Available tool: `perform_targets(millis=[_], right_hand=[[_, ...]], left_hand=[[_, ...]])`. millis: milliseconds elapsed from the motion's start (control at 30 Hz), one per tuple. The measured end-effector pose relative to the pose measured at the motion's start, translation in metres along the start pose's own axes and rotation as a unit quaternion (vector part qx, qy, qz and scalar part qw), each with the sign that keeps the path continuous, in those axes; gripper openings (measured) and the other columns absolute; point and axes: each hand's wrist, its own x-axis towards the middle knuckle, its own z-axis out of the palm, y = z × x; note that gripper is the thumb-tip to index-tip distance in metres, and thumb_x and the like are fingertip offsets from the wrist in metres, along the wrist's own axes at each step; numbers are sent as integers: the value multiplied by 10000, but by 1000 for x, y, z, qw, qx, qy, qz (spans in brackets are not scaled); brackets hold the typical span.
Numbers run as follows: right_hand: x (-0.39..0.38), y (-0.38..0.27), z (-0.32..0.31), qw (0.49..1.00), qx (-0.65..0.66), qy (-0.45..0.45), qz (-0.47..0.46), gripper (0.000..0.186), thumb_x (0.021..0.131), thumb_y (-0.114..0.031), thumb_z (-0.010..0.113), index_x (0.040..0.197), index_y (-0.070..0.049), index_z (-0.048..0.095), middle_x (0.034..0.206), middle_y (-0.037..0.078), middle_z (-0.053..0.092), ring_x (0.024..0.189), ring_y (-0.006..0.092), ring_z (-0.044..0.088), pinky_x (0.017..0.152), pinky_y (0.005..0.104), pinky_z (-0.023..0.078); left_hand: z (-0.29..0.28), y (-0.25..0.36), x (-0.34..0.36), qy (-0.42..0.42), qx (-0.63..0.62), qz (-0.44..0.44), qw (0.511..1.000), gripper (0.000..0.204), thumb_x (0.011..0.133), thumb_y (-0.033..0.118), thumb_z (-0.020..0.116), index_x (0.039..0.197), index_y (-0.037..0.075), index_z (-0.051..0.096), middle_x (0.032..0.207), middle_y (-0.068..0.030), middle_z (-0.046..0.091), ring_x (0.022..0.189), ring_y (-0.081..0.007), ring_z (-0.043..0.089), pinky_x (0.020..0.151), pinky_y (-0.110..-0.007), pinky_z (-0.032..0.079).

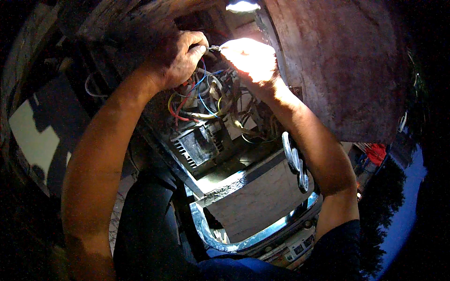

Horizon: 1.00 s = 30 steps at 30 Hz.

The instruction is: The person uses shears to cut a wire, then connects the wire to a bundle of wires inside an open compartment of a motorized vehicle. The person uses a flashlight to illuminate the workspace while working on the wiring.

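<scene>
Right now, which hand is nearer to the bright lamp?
Right. The right hand is just below the lamp in the picture, brightly lit; the left hand is farther off, below and to its left.

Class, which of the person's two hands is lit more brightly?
The right hand, nearer the lamp: glare washes it out, while the left hand is dimmer.

1. Carrier: an open compartment (213,181) with a worn metal front rim (229,184); the paint is scuffed, and the lit bare part of the floor shows just behind the rim.
2. Left-front portion: a dark, box-shaped unit (199,144) with ribbed edges, its upper face marked with pale smears, set at an angle to the picture.
3. Behind and above the unit: tangled wires (202,98) in red, blue, yellow and dull pale sheathing.
4. Right of the unit: a pale flat piece (244,122), partly covered by wires; its nature cannot be determined.
</scene>
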Motion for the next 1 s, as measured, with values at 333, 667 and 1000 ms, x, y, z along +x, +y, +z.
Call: perform_targets(millis=[333, 667, 1000], right_hand=[[1, 7, 1, 995, 11, 41, -89, 70, 778, -28, 698, 844, -46, 683, 821, 118, 689, 726, 257, 687, 614, 337, 581], [1, 5, -3, 997, 15, 2, -72, 137, 779, 13, 720, 901, -31, 677, 856, 133, 687, 748, 253, 682, 657, 322, 580], [-6, 3, 2, 999, 34, 9, -1, 43, 787, -84, 692, 831, -88, 687, 819, 93, 691, 719, 235, 680, 627, 322, 572]], left_hand=[[-2, 4, 0, -7, 12, 3, 1000, 140, 905, 113, 532, 875, -9, 594, 809, -84, 622, 808, -167, 589, 756, -318, 471], [0, -1, 2, 29, -22, 34, 999, 128, 888, 110, 572, 876, 2, 640, 778, -148, 627, 760, -262, 624, 708, -371, 487], [-3, 6, -1, 22, 19, 31, 999, 100, 873, 99, 618, 874, 5, 651, 819, -110, 642, 808, -221, 623, 755, -336, 483]])
